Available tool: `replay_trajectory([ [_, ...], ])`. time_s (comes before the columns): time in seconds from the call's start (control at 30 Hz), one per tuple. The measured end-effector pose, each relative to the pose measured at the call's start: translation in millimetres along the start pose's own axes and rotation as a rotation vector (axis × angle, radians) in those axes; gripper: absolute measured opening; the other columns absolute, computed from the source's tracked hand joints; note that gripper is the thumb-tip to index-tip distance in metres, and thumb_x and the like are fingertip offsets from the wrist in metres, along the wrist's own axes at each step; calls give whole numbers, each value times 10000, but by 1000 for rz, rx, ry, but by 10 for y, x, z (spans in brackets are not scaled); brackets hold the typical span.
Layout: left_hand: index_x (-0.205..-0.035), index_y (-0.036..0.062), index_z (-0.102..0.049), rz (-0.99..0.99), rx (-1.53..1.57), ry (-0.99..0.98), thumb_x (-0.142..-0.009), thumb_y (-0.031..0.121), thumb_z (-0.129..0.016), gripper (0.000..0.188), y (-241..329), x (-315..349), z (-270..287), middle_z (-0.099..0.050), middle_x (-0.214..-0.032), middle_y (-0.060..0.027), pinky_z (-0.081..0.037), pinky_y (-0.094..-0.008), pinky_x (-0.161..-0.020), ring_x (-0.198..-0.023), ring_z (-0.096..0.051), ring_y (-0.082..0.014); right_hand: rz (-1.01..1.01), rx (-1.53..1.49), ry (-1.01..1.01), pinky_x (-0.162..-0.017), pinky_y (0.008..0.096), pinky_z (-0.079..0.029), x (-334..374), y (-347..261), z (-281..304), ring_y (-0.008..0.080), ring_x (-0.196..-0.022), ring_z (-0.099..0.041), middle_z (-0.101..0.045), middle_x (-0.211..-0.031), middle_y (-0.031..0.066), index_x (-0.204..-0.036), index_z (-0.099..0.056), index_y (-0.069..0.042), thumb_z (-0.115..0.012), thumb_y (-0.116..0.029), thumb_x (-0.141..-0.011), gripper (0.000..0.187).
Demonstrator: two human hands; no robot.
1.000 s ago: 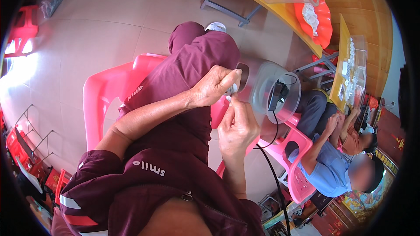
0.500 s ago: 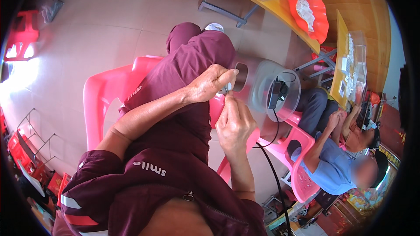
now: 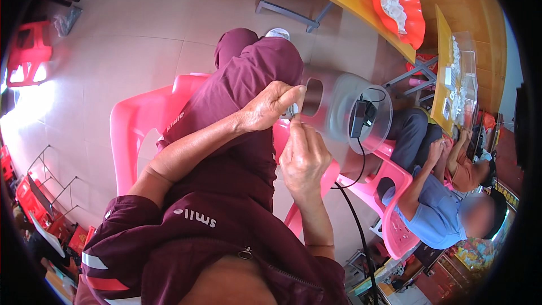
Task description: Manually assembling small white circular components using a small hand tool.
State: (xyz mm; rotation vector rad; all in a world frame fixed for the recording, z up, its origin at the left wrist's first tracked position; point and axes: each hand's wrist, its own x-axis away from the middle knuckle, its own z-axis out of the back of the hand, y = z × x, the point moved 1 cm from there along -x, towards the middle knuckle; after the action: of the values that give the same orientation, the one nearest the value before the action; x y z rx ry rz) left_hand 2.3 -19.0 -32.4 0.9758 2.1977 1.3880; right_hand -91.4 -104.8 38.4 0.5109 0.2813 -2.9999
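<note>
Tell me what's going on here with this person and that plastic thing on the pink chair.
A seated person in maroon clothes holds both hands together at the opening of a clear round plastic container that rests on a pink plastic chair. The left hand and right hand pinch a small pale item between their fingers; what it is cannot be told. A black cable runs from a small black device on the container. Two other people sit nearby at a yellow table.

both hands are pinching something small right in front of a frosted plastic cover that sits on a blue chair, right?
Not quite: the chair is pink, not blue. The head view shows the left hand and right hand meeting on a small item beside the frosted plastic cover, as you said.
</note>
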Motion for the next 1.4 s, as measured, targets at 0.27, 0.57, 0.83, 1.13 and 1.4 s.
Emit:
replay_trajectory([
  [0.27,-725,5,-567,37,54,-18,-998,431,-365,545,183,25,-6,-489,-619,12,-340,-244,-505,-570,-386,-60,-149,-112,64,-468,301,-458,-66,25,73,184,-579,-568,-573,-709,50,-1031,-654,-32,-654,49,-726,316],
  [0.57,-792,9,-575,-81,127,-65,-1007,408,-354,504,128,22,15,-474,-649,3,-367,-219,-494,-538,-434,-57,-306,-306,113,-526,297,-488,-76,47,231,202,-623,-638,-632,-770,97,-1013,-677,-25,-662,109,-716,327],
  [0.83,-809,20,-560,-107,93,-66,-1010,390,-353,469,94,20,1,-469,-685,7,-385,-217,-515,-566,-433,-53,-376,-365,-20,-596,284,-489,-116,-1,268,198,-682,-638,-642,-796,130,-979,-658,27,-624,125,-772,232],
  [1.13,-802,23,-529,-69,-31,-68,-1006,373,-375,433,126,31,4,-442,-684,6,-380,-234,-523,-576,-406,-61,-309,-359,35,-496,294,-465,-96,68,183,189,-584,-626,-631,-748,90,-984,-671,-28,-653,98,-741,274],
  [1.4,-793,-13,-539,-49,-107,-43,-1012,317,-364,433,143,50,-24,-512,-685,-51,-428,-281,-582,-601,-464,-111,-330,-291,-53,-483,327,-459,-109,36,228,227,-555,-603,-602,-713,76,-970,-664,-46,-646,49,-756,235],
])
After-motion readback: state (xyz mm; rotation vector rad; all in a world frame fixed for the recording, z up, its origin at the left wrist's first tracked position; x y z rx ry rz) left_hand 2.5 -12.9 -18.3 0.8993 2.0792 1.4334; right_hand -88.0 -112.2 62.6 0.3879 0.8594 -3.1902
